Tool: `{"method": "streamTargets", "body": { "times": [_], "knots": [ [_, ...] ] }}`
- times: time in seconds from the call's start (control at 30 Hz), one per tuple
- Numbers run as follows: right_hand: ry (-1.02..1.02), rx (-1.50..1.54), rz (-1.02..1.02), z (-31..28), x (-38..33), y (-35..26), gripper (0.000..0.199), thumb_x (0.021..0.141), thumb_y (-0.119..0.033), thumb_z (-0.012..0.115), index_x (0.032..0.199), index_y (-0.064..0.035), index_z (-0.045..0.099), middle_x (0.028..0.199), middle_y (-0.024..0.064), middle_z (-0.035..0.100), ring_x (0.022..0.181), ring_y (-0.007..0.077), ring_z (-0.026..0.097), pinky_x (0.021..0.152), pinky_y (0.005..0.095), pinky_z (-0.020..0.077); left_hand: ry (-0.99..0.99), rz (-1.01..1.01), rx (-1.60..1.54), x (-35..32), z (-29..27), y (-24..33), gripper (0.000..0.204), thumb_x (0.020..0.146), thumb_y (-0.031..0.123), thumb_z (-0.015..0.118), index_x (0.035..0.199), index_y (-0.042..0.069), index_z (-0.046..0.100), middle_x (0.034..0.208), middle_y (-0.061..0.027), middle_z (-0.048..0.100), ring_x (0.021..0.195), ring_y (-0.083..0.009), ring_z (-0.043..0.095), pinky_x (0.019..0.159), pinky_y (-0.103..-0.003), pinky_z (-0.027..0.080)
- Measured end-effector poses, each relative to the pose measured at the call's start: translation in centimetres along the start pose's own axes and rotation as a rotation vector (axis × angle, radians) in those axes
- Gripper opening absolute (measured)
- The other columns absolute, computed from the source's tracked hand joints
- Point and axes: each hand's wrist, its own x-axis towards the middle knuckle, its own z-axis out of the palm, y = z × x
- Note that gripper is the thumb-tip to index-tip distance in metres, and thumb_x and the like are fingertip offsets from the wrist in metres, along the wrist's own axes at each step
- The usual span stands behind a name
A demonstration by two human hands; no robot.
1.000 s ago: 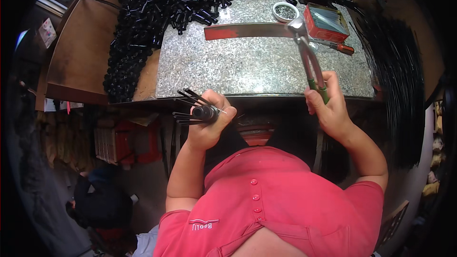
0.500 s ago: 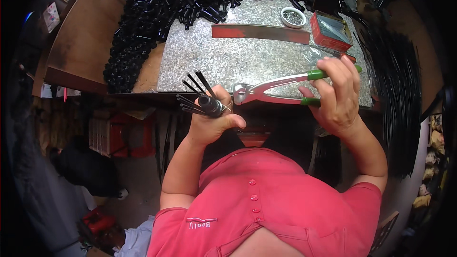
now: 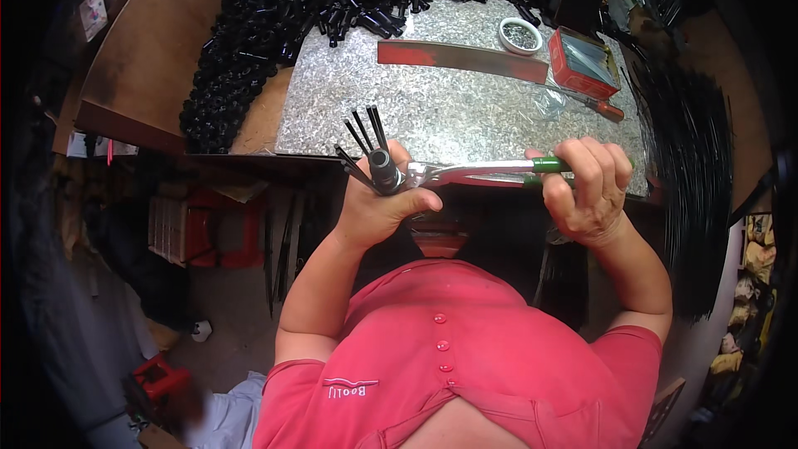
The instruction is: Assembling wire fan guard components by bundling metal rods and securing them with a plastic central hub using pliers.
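Observation:
My left hand [image 3: 363, 209] is closed around a short black tubular piece [image 3: 383, 168] with an open round end facing up. Several thin black rods [image 3: 362, 129] fan out from the same grip, pointing away from me. Silver end-cutting pincers [image 3: 478, 170] with green handle sleeves lie across to my right hand [image 3: 588, 191], whose fingers wrap around the handles. Their jaws meet the side of the black piece beside my left thumb; what lies between the jaws is too small to make out.
On the speckled board [image 3: 332, 108] lie a red-and-dark flat strip [image 3: 461, 62], a white bowl [image 3: 520, 36] of small metal bits, a red box [image 3: 582, 66] of thin rods and a red-handled tool [image 3: 609, 109]. Black tubular parts [image 3: 241, 58] heap behind; long black rods [image 3: 694, 183] hang at right.
The pincers' handles have come closer together and the tool has turned, its jaws now against the black piece. My left hand has shifted slightly right, and the right hand has lowered.

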Motion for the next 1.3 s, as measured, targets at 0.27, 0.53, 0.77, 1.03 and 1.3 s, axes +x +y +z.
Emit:
{"method": "streamTargets", "body": {
  "times": [0.27, 0.53, 0.77, 1.03, 1.3],
  "knots": [
    [0.032, -0.031, -0.037, 0.1, -0.1, 0.2, 0.023, 0.075, -0.01, 0.064, 0.073, -0.0127, 0.042, 0.091, 0.0032, 0.057, 0.079, 0.0173, 0.057, 0.073, 0.0323, 0.0387, 0.047, -0.043, 0.01, 0.0, 0.4, 0.1, 0.04, 0.066, 0.002, 0.082, 0.073, 0.011, 0.044, 0.067, 0.0063, 0.045, 0.061, -0.0023, 0.041, 0.053, -0.02, 0.036],
    [-0.107, 0.029, -0.06, -1.0, -0.1, 0.4, 0.033, 0.07, -0.011, 0.077, 0.075, -0.0091, 0.044, 0.088, 0.0091, 0.056, 0.075, 0.0217, 0.057, 0.062, 0.0314, 0.0417, 0.062, -0.038, 0.062, 0.0, 0.7, -0.2, 0.04, 0.066, 0.006, 0.082, 0.075, 0.011, 0.043, 0.069, 0.007, 0.045, 0.063, -0.0019, 0.041, 0.055, -0.019, 0.037],
    [-0.483, 0.572, 0.211, -2.1, -1.1, 0.2, 0.024, 0.074, -0.015, 0.069, 0.076, -0.0054, 0.047, 0.081, 0.0115, 0.057, 0.068, 0.0244, 0.056, 0.058, 0.032, 0.0423, 0.015, -0.053, -0.067, -0.7, 0.1, -0.3, 0.046, 0.061, 0.023, 0.087, 0.078, 0.009, 0.047, 0.073, 0.0044, 0.051, 0.065, -0.0045, 0.045, 0.058, -0.02, 0.037],
    [-1.007, 1.438, 0.538, -2.7, -1.9, 0.9, 0.033, 0.079, -0.024, 0.071, 0.088, 0.0021, 0.052, 0.071, 0.0141, 0.056, 0.064, 0.0252, 0.06, 0.056, 0.0344, 0.0469, -0.255, 0.107, 0.106, -0.2, -0.3, -0.5, 0.06, 0.045, 0.036, 0.087, 0.086, 0.004, 0.056, 0.071, -0.0006, 0.054, 0.062, -0.0086, 0.051, 0.054, -0.022, 0.039],
    [-1.569, 2.126, 0.837, -2.5, -2.7, 0.1, 0.032, 0.084, -0.016, 0.066, 0.103, 0.0043, 0.05, 0.071, 0.0102, 0.062, 0.063, 0.0155, 0.062, 0.057, 0.0291, 0.0497, -0.429, 0.203, 0.278, -0.8, -1.2, 0.2, 0.069, 0.052, 0.055, 0.078, 0.092, -0.001, 0.064, 0.084, -0.0037, 0.06, 0.068, -0.0078, 0.055, 0.057, -0.021, 0.041]
  ]
}}
